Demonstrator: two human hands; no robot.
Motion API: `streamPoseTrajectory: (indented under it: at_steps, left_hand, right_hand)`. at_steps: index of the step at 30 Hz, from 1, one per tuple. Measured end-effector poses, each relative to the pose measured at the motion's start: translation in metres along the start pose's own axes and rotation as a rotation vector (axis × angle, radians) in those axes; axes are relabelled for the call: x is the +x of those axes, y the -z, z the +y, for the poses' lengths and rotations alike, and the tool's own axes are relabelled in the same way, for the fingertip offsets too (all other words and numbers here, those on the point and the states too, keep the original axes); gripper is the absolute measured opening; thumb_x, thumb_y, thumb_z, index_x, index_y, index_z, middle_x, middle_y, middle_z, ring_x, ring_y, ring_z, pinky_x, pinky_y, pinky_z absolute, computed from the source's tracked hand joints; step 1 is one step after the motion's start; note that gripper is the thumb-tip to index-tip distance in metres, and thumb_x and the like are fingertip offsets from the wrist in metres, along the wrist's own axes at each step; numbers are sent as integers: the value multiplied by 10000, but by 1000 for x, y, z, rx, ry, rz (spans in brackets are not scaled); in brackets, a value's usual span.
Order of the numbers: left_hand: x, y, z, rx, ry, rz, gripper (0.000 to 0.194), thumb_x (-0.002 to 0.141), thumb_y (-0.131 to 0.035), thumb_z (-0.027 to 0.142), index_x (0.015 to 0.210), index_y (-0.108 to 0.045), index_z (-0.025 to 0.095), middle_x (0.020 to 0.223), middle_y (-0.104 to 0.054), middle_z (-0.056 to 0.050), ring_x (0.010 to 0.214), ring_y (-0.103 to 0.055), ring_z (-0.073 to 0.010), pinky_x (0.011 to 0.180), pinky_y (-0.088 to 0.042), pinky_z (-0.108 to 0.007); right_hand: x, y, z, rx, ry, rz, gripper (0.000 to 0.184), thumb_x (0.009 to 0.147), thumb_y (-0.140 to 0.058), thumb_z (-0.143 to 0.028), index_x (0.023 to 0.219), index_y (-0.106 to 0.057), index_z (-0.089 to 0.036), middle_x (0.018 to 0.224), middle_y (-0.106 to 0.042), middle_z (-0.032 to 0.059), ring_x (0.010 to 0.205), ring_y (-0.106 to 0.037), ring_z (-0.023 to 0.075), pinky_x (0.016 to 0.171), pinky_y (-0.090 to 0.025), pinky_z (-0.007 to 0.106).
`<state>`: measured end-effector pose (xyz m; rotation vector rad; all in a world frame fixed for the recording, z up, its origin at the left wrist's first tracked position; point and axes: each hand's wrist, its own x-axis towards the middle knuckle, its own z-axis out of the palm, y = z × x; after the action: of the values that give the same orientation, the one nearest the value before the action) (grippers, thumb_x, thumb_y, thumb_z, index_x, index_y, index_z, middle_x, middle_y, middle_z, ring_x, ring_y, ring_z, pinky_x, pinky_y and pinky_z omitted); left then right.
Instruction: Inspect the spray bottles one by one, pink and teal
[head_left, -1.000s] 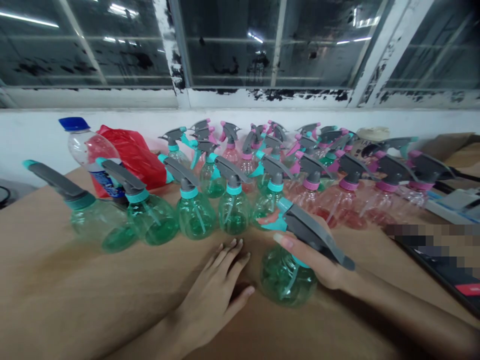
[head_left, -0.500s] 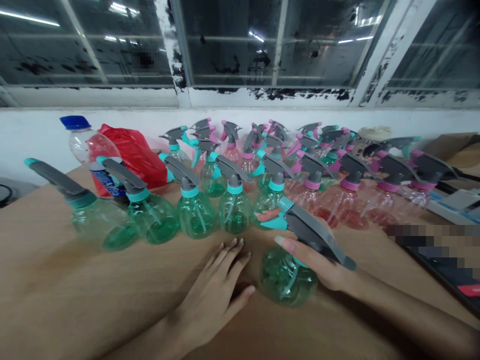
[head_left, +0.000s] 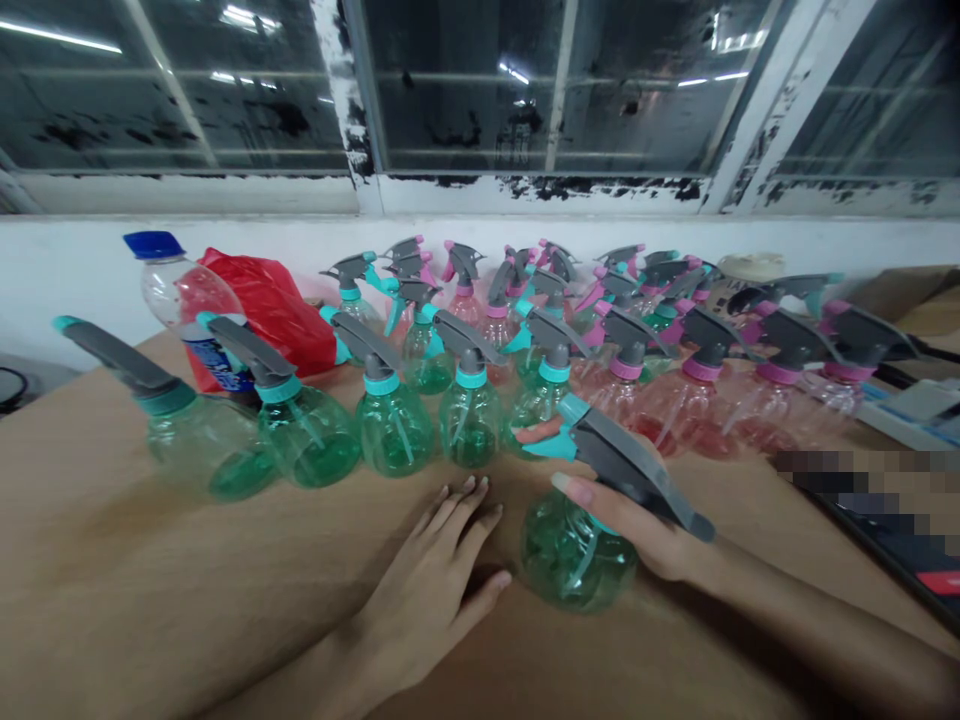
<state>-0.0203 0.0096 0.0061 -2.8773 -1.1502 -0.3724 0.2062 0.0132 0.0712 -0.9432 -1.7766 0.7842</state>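
My right hand (head_left: 637, 520) is wrapped round the neck of a green spray bottle (head_left: 574, 560) with a grey and turquoise trigger head, its nozzle pointing left. Flat on the table (head_left: 225, 590) lies my left hand (head_left: 435, 580), fingers spread, just left of that bottle and touching no other object. Beyond the hands runs a front row of spray bottles: green ones such as this green bottle (head_left: 394, 430) on the left, pink ones such as this pink bottle (head_left: 694, 410) on the right. Each stands with some liquid or tint low inside.
More green and pink spray bottles crowd behind the front row. A large clear bottle with a blue cap (head_left: 154, 245) and a red plastic bag (head_left: 277, 310) stand back left. A dark flat device (head_left: 892, 540), partly blurred out, lies at right. Windows (head_left: 555, 90) rise behind the table.
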Motion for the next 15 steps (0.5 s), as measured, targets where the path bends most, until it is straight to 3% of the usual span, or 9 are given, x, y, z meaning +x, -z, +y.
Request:
streamPoseTrajectory:
  at_steps: [8,15]
  left_hand:
    - [1,1,0,16,-4,-34,502,977,-434,423,1371,-392,115,1473,-340,-128,1348,-305,-272,1068,-312,-472]
    - [0,1,0,-2,4,-22,499,973,-444,420,1388,-371,152,1470,-351,-110,1346,-314,-269,1068,-315,-464]
  right_hand:
    - [0,0,-1,-9,-14,-6,298,834,-597,-382,1118,-617,-292,607,-569,-32,538,-555,168,538,-466,318]
    - [0,0,-1,-61,51,14,277,844,-593,-349,1109,-618,-272,606,-565,-29,514,-538,155,501,-442,300]
